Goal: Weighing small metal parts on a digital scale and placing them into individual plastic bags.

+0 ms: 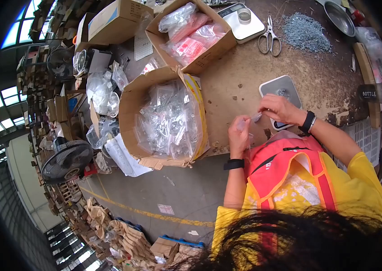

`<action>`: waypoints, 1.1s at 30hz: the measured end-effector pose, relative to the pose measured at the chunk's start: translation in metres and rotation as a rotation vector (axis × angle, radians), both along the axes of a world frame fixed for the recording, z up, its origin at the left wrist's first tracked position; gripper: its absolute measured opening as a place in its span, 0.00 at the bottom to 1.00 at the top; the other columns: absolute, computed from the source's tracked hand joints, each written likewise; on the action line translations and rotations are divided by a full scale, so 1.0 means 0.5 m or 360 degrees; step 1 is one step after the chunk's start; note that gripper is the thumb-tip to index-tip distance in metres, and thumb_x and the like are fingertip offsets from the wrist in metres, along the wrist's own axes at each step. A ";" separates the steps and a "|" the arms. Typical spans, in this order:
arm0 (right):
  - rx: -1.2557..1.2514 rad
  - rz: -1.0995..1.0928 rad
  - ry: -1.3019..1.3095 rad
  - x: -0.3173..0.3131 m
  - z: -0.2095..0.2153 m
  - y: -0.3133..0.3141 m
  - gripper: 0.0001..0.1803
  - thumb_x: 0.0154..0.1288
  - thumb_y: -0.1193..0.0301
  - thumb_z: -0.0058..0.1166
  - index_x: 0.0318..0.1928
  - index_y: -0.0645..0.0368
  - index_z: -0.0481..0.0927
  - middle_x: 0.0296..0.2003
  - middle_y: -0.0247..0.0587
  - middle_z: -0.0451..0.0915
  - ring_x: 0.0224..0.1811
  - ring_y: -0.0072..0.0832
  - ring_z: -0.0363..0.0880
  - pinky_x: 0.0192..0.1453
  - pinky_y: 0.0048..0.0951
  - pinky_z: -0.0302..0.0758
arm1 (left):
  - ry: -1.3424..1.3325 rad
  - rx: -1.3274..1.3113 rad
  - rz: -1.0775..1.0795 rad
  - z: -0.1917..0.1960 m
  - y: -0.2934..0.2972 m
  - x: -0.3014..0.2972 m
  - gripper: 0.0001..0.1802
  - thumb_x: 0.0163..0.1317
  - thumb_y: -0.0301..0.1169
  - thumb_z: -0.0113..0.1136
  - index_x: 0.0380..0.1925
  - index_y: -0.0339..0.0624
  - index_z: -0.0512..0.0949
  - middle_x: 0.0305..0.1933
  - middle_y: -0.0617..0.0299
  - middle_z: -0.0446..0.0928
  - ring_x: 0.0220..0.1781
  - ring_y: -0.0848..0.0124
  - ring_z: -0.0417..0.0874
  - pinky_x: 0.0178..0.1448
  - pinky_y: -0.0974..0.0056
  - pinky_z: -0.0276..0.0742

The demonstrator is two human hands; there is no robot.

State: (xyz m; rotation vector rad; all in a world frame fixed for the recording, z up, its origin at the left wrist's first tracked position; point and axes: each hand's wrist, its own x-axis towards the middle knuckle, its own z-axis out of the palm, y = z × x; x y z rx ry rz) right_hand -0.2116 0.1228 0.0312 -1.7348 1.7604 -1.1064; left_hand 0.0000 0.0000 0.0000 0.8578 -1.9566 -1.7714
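Note:
My left hand (238, 134) is closed on a small clear plastic bag (251, 137), close to the front of my body. Over the bag's upper end, my right hand (281, 109) has its fingers pinched together. A small greyish bit (257, 118) shows just below those fingertips; whether they grip it or the bag's edge is unclear. Under and beyond my right hand lies a small digital scale (290, 92) with a grey plate. A few small metal pieces (283, 92) rest on that plate.
Left of my hands stands an open carton (127, 101) of filled clear bags; behind it, another carton (222, 52) holds clear and red bags. Scissors (270, 38), a heap of small metal screws (306, 34), a second scale (249, 29) and a metal bowl (339, 18) lie farther back.

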 end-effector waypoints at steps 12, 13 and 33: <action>0.0278 -0.0163 -0.0531 0.011 0.011 -0.002 0.12 0.60 0.79 0.59 0.43 0.62 0.72 0.33 0.41 0.78 0.35 0.33 0.81 0.42 0.33 0.79 | -0.0140 0.0004 0.0000 0.006 0.014 -0.026 0.07 0.73 0.30 0.64 0.42 0.38 0.80 0.34 0.69 0.79 0.36 0.80 0.75 0.41 0.70 0.73; 0.0292 -0.0190 -0.0543 0.007 0.005 0.000 0.12 0.60 0.79 0.59 0.43 0.61 0.73 0.34 0.41 0.78 0.35 0.34 0.81 0.42 0.33 0.78 | -0.0148 0.0000 -0.0006 0.005 0.010 -0.023 0.07 0.73 0.31 0.64 0.42 0.38 0.80 0.34 0.69 0.79 0.36 0.80 0.75 0.41 0.70 0.74; -0.0120 -0.0308 -0.0085 -0.090 0.154 0.009 0.04 0.58 0.78 0.63 0.32 0.61 0.80 0.30 0.41 0.78 0.38 0.39 0.79 0.43 0.35 0.75 | -0.0326 -0.0282 0.0335 0.381 -0.061 0.020 0.01 0.71 0.22 0.60 0.38 0.36 0.77 0.36 0.60 0.80 0.37 0.72 0.81 0.40 0.67 0.76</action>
